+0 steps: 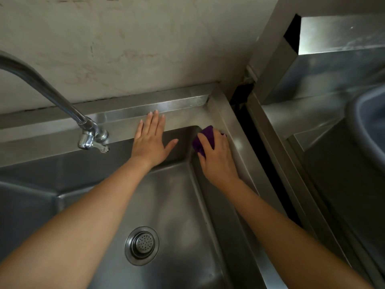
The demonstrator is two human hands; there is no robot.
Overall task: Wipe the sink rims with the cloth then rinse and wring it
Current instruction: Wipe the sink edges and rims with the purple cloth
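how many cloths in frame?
1: the purple cloth, under the right hand at the sink's back-right rim corner. Left hand lies flat, bare. None other visible.
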